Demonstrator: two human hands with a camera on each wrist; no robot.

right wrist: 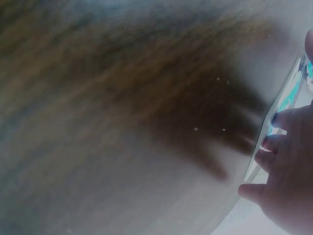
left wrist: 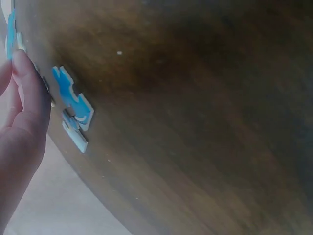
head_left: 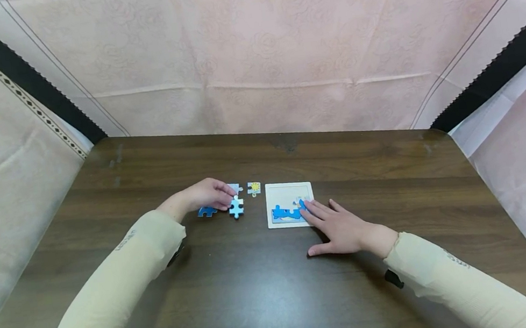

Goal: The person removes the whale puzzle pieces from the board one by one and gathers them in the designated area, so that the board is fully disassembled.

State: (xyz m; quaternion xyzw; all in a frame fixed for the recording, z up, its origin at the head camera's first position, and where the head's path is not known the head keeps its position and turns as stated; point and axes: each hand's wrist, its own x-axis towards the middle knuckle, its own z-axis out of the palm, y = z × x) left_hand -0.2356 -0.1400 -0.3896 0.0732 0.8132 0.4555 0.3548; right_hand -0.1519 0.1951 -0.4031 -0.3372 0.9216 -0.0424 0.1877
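Note:
My left hand (head_left: 210, 193) pinches a light blue jigsaw piece (head_left: 236, 208) between thumb and fingertips; the left wrist view shows the piece (left wrist: 10, 36) standing up from the fingers. Under that hand lies a darker blue puzzle piece (head_left: 207, 211), and a pale blue piece (head_left: 235, 188) is partly hidden behind the fingertips. To the right sits a white puzzle tray (head_left: 288, 186), its lower part filled with joined blue pieces (head_left: 284, 213). My right hand (head_left: 343, 230) is spread, its fingertips resting on the tray's right side and over the pieces there.
A piece with a yellow shape (head_left: 255, 187) lies between the left hand and the tray. All of this is on a dark wooden table (head_left: 259, 305). Pale cloth (head_left: 255, 51) hangs behind the table's far edge and at both sides.

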